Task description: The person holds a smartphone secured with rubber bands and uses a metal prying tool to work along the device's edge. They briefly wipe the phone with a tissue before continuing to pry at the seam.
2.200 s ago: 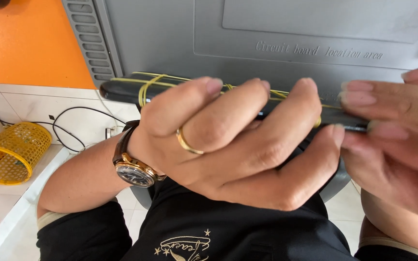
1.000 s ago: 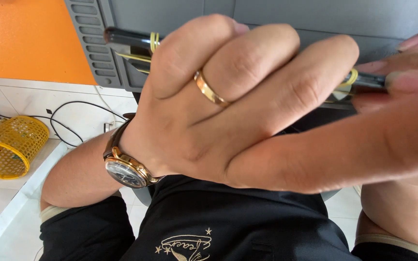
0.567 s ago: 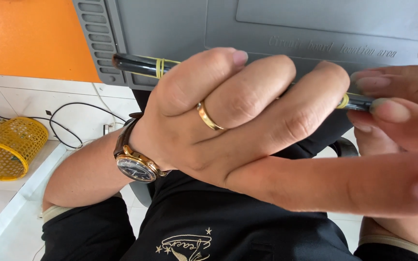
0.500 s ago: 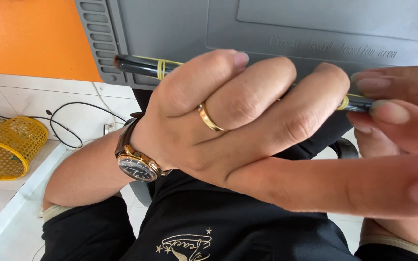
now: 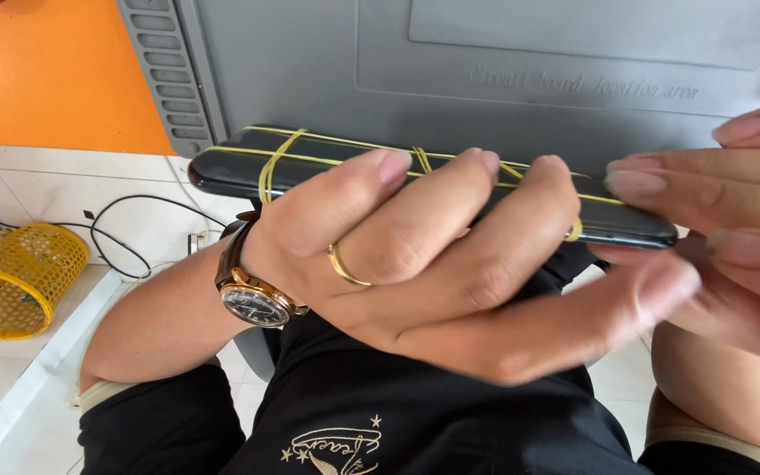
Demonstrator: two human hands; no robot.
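Note:
A black smartphone wrapped with yellow rubber bands is held flat and nearly level close under the camera. My left hand, with a gold ring and a wristwatch, grips it from below, fingers curled over its near edge. My right hand holds the phone's right end between thumb and fingertips. The phone's middle is hidden behind my left fingers.
A grey work mat on an orange table lies behind the phone. Below left are white floor tiles, a black cable and a yellow mesh basket. My lap in black clothing fills the bottom.
The phone has dropped lower in view and levelled out. My left hand turned from covering it to gripping from below, so more of the banded left end shows.

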